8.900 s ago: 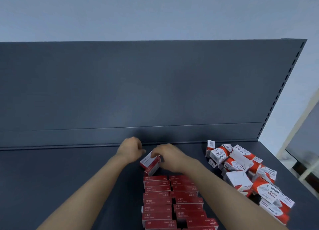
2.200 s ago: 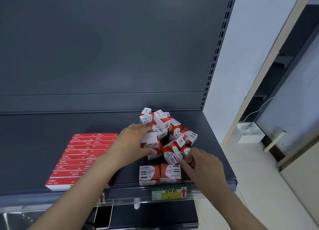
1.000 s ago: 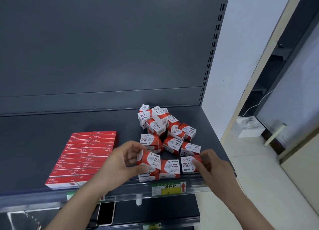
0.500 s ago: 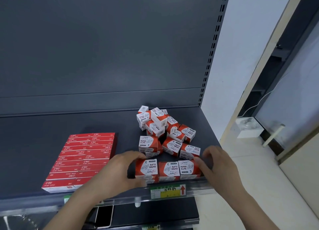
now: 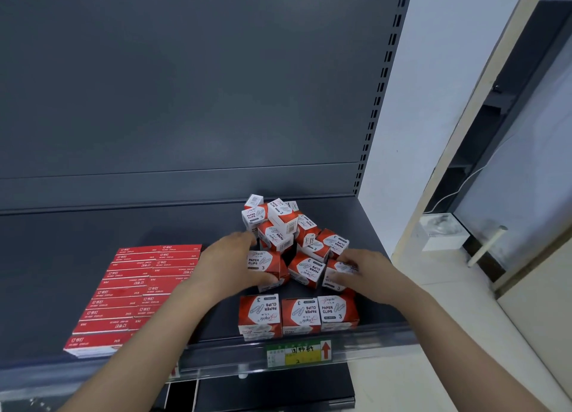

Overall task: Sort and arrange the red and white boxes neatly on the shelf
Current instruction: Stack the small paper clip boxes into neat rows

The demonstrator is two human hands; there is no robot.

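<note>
My left hand (image 5: 227,264) is curled round a red and white paper clip box (image 5: 263,264), with the thumb along its near lower edge and the fingers over its far side. The box sits tilted at the near left edge of the loose heap (image 5: 280,222) of the same boxes. That heap is piled toward the back right of the shelf (image 5: 55,257), its boxes lying at all angles and leaning on one another.

My right hand (image 5: 370,275) reaches in from the right to a second box (image 5: 337,274) at the heap's near right edge. The view is smeared there. My fingers seem to wrap over its top and my thumb seems to press its near face, so I take it as a grasp. Between my two hands a third tilted box (image 5: 306,269) lies untouched.

Near the shelf's front lip stands a front row (image 5: 298,314) of three boxes, side by side and touching, printed tops up. The leftmost rests on another box beneath it.

To the left, apart from the row, flat red boxes (image 5: 139,288) lie in two neat columns running front to back. A green and yellow price label (image 5: 298,353) is on the shelf's front rail, just below the row.
</note>
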